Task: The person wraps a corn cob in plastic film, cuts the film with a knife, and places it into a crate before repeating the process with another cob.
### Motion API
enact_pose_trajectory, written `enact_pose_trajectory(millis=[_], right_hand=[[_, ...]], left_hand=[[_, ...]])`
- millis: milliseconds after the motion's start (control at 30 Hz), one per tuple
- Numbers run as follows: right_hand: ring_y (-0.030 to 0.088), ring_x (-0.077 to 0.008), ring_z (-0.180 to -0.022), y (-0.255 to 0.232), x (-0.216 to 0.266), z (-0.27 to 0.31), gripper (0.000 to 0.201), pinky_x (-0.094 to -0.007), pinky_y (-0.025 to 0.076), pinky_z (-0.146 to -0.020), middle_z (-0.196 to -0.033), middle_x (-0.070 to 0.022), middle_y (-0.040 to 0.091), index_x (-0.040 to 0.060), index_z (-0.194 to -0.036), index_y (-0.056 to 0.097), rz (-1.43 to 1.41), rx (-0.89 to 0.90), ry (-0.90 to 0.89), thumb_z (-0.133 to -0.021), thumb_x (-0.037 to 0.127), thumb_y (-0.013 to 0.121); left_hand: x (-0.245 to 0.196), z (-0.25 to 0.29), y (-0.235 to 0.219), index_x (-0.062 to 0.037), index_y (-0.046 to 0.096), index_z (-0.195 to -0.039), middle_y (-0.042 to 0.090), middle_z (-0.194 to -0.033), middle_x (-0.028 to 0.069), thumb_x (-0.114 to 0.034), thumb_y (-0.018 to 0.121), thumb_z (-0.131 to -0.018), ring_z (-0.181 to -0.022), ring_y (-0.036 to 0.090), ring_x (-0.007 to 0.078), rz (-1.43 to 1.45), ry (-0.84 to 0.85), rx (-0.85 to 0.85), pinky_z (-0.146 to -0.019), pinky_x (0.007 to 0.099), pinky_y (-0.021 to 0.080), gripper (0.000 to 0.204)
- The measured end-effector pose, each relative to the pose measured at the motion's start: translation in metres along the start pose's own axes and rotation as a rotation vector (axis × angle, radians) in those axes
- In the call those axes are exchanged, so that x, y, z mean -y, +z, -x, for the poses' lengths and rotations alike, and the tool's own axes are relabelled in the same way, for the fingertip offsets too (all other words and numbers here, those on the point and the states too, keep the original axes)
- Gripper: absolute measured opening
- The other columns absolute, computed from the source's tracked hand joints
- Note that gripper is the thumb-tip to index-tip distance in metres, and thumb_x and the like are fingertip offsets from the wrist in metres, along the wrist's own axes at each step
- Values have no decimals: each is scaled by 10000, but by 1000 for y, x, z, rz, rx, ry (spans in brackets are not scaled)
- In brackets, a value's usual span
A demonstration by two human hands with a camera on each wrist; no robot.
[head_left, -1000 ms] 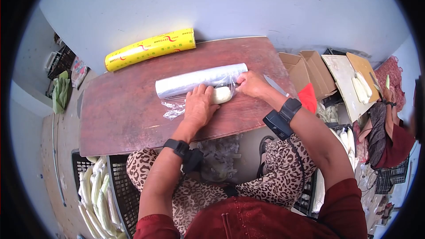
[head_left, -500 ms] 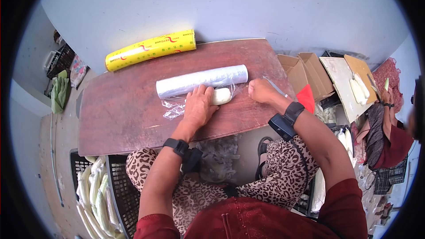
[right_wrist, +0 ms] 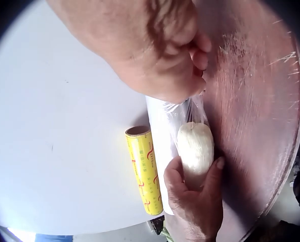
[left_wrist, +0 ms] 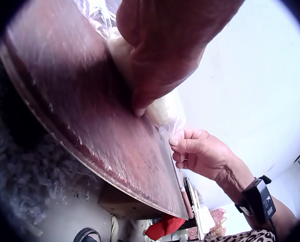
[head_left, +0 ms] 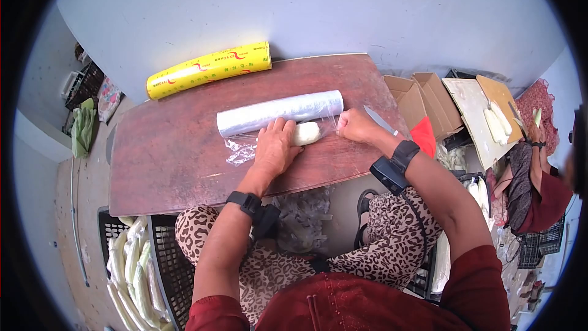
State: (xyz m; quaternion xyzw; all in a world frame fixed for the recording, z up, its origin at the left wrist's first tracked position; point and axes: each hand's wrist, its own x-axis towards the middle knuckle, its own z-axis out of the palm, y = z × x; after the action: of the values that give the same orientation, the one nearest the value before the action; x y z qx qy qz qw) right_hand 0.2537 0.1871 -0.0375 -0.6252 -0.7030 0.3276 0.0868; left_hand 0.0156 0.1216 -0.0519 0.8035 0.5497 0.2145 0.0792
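A pale, whitish vegetable lies on the reddish-brown table, partly covered in clear film, just in front of a roll of clear film. My left hand grips it, thumb on one side and fingers on the other, as the right wrist view shows around the vegetable. At the vegetable's right end, my right hand pinches the film between thumb and fingertips; in the left wrist view the right hand draws the film out from that end. Crumpled film lies left of my left hand.
A yellow printed roll lies along the table's back edge by the wall. A knife rests right of my right hand. Cardboard boxes and a red thing are at the right, a crate of wrapped vegetables at lower left. Another person sits far right.
My right hand let go of the film, moved right, then came back a little to the left and took hold of film at the vegetable's end. My left hand has stayed in place.
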Motion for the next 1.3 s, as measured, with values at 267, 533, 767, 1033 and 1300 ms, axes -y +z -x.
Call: enact_pose_trajectory(millis=[267, 533, 767, 1033, 1300], right_hand=[[541, -115, -579, -8, -4, 8, 68, -300, 425, -517, -604, -18, 581, 61, -697, 618, 83, 220, 78, -715, 74, 682], [607, -242, -629, -6, -9, 14, 135, -373, 498, -595, -656, -118, 611, -8, -707, 580, 747, 107, -95, -706, 73, 687], [589, -384, -899, -10, 37, 34, 258, -455, 487, -789, -956, -171, 601, 16, -1023, 580, 84, -190, -596, -789, 89, 664], [482, -320, -1151, 31, 40, 37, 486, -467, 408, -899, -1167, -120, 474, 48, -1175, 470, 399, -65, -693, -779, 152, 732], [473, -345, -1150, 30, 33, 24, 441, -498, 402, -922, -1131, -139, 513, 42, -1153, 482, 344, 26, -528, -806, 186, 712]], left_hand=[[-1, -1, -2, -61, 561, -1109, 558, -1071, 125, -208, 796, -684, -1066, 528, 324, -38, 23, 23, -870, 433, 427, 507], [0, 1, -6, -79, 564, -1093, 559, -1066, 125, -178, 782, -688, -1067, 532, 325, -7, 36, 53, -881, 433, 423, 470], [1, -1, -5, -81, 556, -1092, 562, -1058, 120, -158, 778, -682, -1062, 536, 330, 12, 38, 55, -892, 439, 424, 472], [2, 0, -5, -78, 557, -1080, 574, -1082, 116, -153, 778, -676, -1058, 542, 329, 13, 53, 52, -889, 437, 430, 467], [8, 0, -10, -60, 555, -1103, 595, -1120, 128, -220, 783, -686, -1108, 545, 334, 5, 1, 117, -915, 441, 429, 502]])
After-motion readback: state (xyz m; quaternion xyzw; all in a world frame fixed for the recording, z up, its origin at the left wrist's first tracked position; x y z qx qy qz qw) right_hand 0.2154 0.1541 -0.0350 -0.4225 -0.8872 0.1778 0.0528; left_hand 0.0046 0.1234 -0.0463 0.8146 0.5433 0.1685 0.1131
